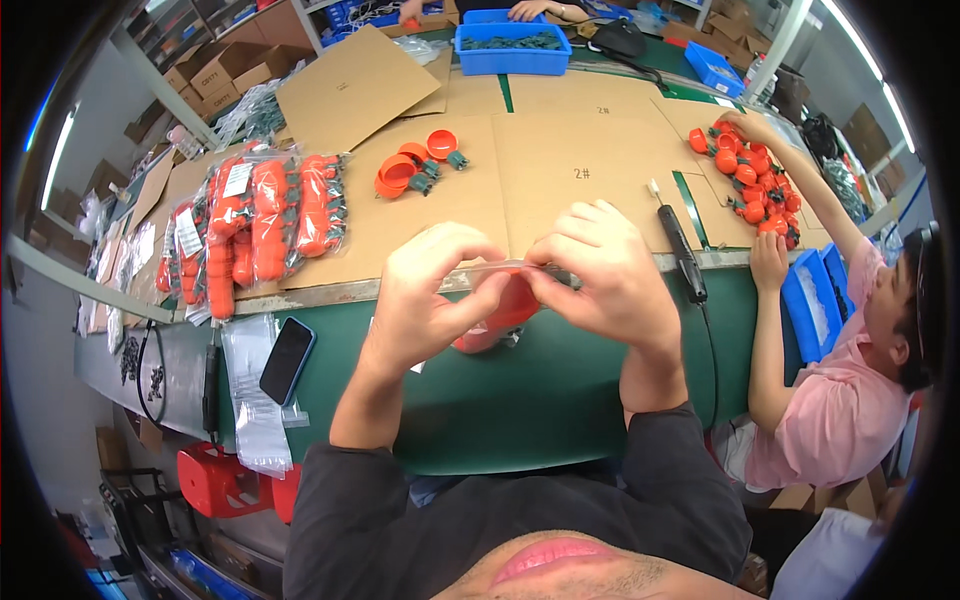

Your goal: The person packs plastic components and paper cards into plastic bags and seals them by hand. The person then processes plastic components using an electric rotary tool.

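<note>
Clear bag (500, 300) w/ orange parts runs left-right btwn both grips: left hand (425, 295) & right hand (610, 275) pinched shut on its top edge, equally near.

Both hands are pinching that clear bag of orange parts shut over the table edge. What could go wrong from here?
1. The clear bag hangs past the table edge, gripped only along its top by the left hand and right hand; a slip could drop it.
2. The black handheld tool lies close beside the right hand, its cord trailing over the edge; an elbow might snag it.
</note>
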A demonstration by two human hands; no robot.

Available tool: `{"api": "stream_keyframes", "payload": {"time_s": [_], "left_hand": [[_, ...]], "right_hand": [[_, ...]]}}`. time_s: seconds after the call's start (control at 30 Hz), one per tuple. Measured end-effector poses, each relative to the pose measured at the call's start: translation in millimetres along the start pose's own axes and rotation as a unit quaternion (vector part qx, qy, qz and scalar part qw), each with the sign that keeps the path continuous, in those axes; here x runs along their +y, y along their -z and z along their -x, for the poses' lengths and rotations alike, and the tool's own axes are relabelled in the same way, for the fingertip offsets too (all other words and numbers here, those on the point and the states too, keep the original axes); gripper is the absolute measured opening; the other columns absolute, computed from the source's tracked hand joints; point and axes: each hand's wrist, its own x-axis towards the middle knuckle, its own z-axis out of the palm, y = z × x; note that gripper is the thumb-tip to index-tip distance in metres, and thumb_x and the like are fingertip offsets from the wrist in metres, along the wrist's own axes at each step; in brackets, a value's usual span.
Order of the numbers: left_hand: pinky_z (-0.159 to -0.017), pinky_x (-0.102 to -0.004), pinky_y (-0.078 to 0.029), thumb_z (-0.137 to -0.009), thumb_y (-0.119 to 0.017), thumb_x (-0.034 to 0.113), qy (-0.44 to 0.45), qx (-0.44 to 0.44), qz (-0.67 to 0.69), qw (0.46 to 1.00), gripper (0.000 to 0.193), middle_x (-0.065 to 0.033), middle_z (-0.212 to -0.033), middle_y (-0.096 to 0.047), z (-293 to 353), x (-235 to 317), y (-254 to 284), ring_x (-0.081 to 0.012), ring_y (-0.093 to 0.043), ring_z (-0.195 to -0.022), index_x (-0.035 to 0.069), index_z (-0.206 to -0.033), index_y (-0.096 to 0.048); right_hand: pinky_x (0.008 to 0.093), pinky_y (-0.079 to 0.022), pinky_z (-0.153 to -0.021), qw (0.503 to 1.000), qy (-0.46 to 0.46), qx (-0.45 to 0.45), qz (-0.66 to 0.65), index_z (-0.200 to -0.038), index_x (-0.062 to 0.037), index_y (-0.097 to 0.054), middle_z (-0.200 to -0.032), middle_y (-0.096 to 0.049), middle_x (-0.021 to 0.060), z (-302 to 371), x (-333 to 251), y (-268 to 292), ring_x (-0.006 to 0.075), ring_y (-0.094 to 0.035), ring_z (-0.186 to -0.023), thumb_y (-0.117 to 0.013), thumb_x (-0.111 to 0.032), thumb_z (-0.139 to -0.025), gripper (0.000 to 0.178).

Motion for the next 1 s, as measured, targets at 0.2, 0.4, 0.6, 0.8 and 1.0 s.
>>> {"api": "stream_keyframes", "payload": {"time_s": [0.2, 0.4, 0.6, 0.8, 1.0], "left_hand": [[-0.08, -0.0337, -0.057, -0.086, -0.078, -0.003, -0.007, -0.018, -0.028, 0.999, 0.011, -0.0117, -0.093, -0.076, 3, -13, 1, -0.0247, -0.073, -0.087, 0.0, -0.096, -0.073], [-0.079, -0.0325, -0.058, -0.086, -0.081, -0.004, -0.015, -0.018, -0.037, 0.999, 0.013, -0.0115, -0.094, -0.077, -5, -8, 2, -0.023, -0.075, -0.087, -0.001, -0.098, -0.076], [-0.08, -0.0315, -0.059, -0.085, -0.083, -0.003, 0.005, -0.019, -0.032, 0.999, 0.018, -0.0114, -0.096, -0.078, 4, -8, 3, -0.0213, -0.075, -0.089, -0.002, -0.102, -0.077], [-0.081, -0.0316, -0.058, -0.085, -0.082, -0.003, 0.013, -0.027, -0.002, 1.0, 0.015, -0.011, -0.097, -0.077, 9, -8, 4, -0.0202, -0.075, -0.088, -0.003, -0.1, -0.077], [-0.081, -0.0317, -0.057, -0.086, -0.081, -0.001, 0.005, -0.033, -0.018, 0.999, 0.014, -0.0102, -0.095, -0.076, 0, -5, 6, -0.0207, -0.073, -0.086, -0.002, -0.099, -0.076]], "right_hand": [[0.0401, -0.049, -0.075, 1.0, 0.01, 0.001, -0.03, -0.086, -0.0084, -0.071, -0.082, -0.067, 0.0057, -1, 8, -12, 0.0271, -0.065, -0.083, -0.081, -0.015, -0.082, 0.012], [0.0407, -0.049, -0.075, 1.0, 0.003, -0.015, -0.01, -0.085, -0.0087, -0.07, -0.08, -0.065, 0.0056, -2, 11, -1, 0.0276, -0.064, -0.082, -0.081, -0.015, -0.083, 0.013], [0.0401, -0.049, -0.075, 1.0, 0.0, -0.015, -0.013, -0.084, -0.0098, -0.07, -0.079, -0.065, 0.0041, 5, 10, -9, 0.0269, -0.064, -0.079, -0.082, -0.016, -0.083, 0.013], [0.0395, -0.049, -0.074, 1.0, 0.013, -0.011, -0.016, -0.084, -0.0102, -0.07, -0.079, -0.065, 0.0036, 3, 4, -16, 0.0261, -0.064, -0.079, -0.082, -0.015, -0.081, 0.013], [0.0402, -0.05, -0.074, 1.0, 0.003, -0.011, -0.004, -0.084, -0.0105, -0.071, -0.081, -0.067, 0.004, -1, 6, -11, 0.0269, -0.066, -0.08, -0.083, -0.016, -0.081, 0.014]]}}
